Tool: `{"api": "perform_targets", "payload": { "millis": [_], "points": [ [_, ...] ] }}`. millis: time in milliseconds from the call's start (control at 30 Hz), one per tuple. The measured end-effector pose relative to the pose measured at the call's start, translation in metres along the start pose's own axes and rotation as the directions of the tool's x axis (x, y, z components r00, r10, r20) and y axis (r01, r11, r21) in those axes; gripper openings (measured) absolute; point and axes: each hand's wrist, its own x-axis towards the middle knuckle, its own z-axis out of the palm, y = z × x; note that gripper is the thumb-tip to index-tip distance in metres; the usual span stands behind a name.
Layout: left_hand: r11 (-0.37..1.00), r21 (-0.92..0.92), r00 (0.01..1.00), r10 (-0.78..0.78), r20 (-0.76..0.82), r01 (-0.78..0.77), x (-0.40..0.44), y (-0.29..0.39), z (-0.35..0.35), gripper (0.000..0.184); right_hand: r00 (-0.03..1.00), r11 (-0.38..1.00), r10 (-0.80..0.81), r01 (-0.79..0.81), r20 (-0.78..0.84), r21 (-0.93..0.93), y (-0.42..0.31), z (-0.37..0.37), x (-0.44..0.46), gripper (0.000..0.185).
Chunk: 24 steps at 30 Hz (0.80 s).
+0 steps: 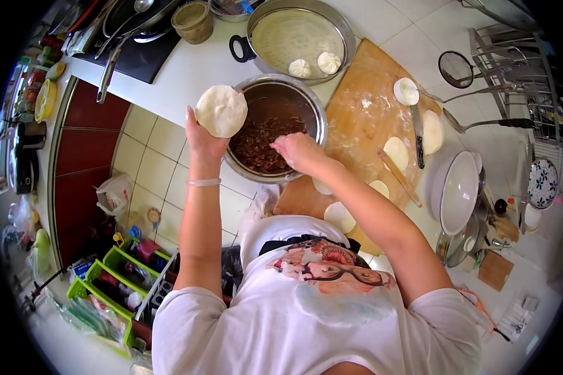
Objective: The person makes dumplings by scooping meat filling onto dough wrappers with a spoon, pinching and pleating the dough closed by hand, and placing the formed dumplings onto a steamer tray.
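A round, flat dough wrapper [221, 111] rests on the fingers of my left hand [205, 142], raised beside the rim of a metal bowl [319, 112]. Dark, chopped filling [256, 144] covers the bowl's bottom. My right hand [296, 152] reaches into this bowl with its fingers closed, right at the filling; whatever they grip is hidden. Behind the bowl stands a round steamer pan [275, 37] carrying two pleated buns [328, 62]. More flat wrappers [339, 217] lie on the floured wooden board [356, 94] to the right.
On the board are a rolling pin [399, 177], a knife [418, 134] and a small white cup [406, 91]. A large white bowl [461, 194] stands farther right, near hanging ladles [488, 124]. Pans [116, 56] sit at the back left; green crates [109, 275] stand below.
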Motion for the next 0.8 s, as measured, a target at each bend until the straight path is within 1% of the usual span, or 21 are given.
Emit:
{"api": "perform_targets", "payload": {
  "millis": [33,67,133,167,200,233,267,300,333,367,400,467,500,567,600,633,667,700,733,767,800],
  "points": [
    [1.000,0.000,1.000,0.003,-0.001,-0.003,-0.002,0.001,-0.001,0.076,0.999,0.999,-0.012,0.010,0.046,0.031,0.001,0.007,0.000,0.030],
    [1.000,0.006,1.000,0.007,-0.007,-0.007,-0.004,0.002,-0.002,0.076,0.999,0.999,-0.014,0.012,0.047,0.031,0.002,0.012,0.000,0.030],
    [1.000,0.011,1.000,0.015,-0.015,-0.015,-0.007,0.004,-0.004,0.076,1.000,0.965,-0.016,0.021,-0.018,0.261,0.006,0.023,0.000,0.023],
    [1.000,0.022,1.000,0.018,-0.004,-0.018,-0.008,0.005,-0.006,0.073,0.999,0.943,0.004,0.009,-0.037,0.334,0.009,0.027,0.000,0.019],
    [0.999,0.033,1.000,0.019,0.008,-0.020,-0.009,0.006,-0.007,0.070,0.999,0.942,0.003,0.009,-0.034,0.335,0.009,0.030,0.000,0.019],
    [0.999,0.034,1.000,0.021,0.006,-0.021,-0.010,0.007,-0.007,0.070,0.999,0.918,0.007,0.013,-0.050,0.396,0.009,0.032,0.000,0.019],
    [1.000,0.016,1.000,0.026,0.008,-0.026,-0.010,0.009,-0.008,0.067,0.998,0.890,0.013,0.019,-0.068,0.455,0.009,0.034,0.000,0.020],
    [1.000,-0.002,0.999,0.031,0.011,-0.031,-0.011,0.011,-0.008,0.063,0.998,0.890,0.013,0.019,-0.068,0.456,0.007,0.032,0.001,0.020],
    [1.000,0.000,0.999,0.031,0.012,-0.031,-0.010,0.011,-0.009,0.063,0.997,0.869,0.074,-0.066,0.003,0.490,0.005,0.029,0.002,0.020],
    [0.996,-0.022,0.997,0.083,-0.008,-0.083,-0.009,0.011,-0.012,0.063,0.989,0.843,0.130,-0.150,0.075,0.517,0.002,0.026,0.003,0.020],
    [0.990,-0.042,0.991,0.134,-0.027,-0.135,-0.008,0.012,-0.012,0.062,0.989,0.843,0.129,-0.147,0.071,0.517,0.007,0.028,0.004,0.020],
    [0.986,-0.068,0.988,0.150,-0.025,-0.151,-0.009,0.015,-0.013,0.062,0.970,0.723,0.175,-0.242,0.168,0.647,0.016,0.035,0.005,0.020],
    [0.982,-0.096,0.986,0.163,-0.028,-0.165,-0.009,0.016,-0.014,0.062,0.971,0.723,0.174,-0.241,0.166,0.647,0.018,0.036,0.004,0.020],
    [0.982,-0.090,0.986,0.166,-0.012,-0.166,-0.007,0.022,-0.024,0.062,0.951,0.590,0.207,-0.309,0.230,0.746,0.021,0.039,0.001,0.019],
    [0.982,-0.085,0.986,0.169,0.003,-0.168,-0.005,0.024,-0.027,0.062,0.951,0.592,0.207,-0.308,0.228,0.745,0.019,0.031,-0.002,0.019],
    [0.982,-0.086,0.986,0.168,0.006,-0.167,-0.005,0.024,-0.024,0.062,0.933,0.516,0.230,-0.357,0.276,0.778,0.013,0.017,-0.006,0.019],
    [0.982,-0.045,0.983,0.181,-0.031,-0.182,-0.006,0.024,-0.022,0.062,0.913,0.436,0.248,-0.404,0.324,0.804,0.008,0.003,-0.011,0.020],
    [0.981,-0.003,0.979,0.194,-0.067,-0.195,-0.007,0.023,-0.020,0.062,0.913,0.438,0.251,-0.404,0.323,0.803,0.006,-0.007,-0.014,0.020],
    [0.981,-0.007,0.980,0.191,-0.064,-0.192,-0.006,0.021,-0.020,0.062,0.892,0.398,0.293,-0.442,0.345,0.804,0.004,-0.016,-0.018,0.020],
    [0.987,-0.006,0.982,0.161,-0.093,-0.163,-0.005,0.018,-0.019,0.062,0.868,0.357,0.332,-0.477,0.368,0.803,0.004,-0.025,-0.022,0.021],
    [0.991,-0.006,0.984,0.134,-0.121,-0.135,-0.003,0.016,-0.019,0.062,0.869,0.361,0.335,-0.475,0.364,0.802,0.002,-0.036,-0.026,0.021]
  ]
}}
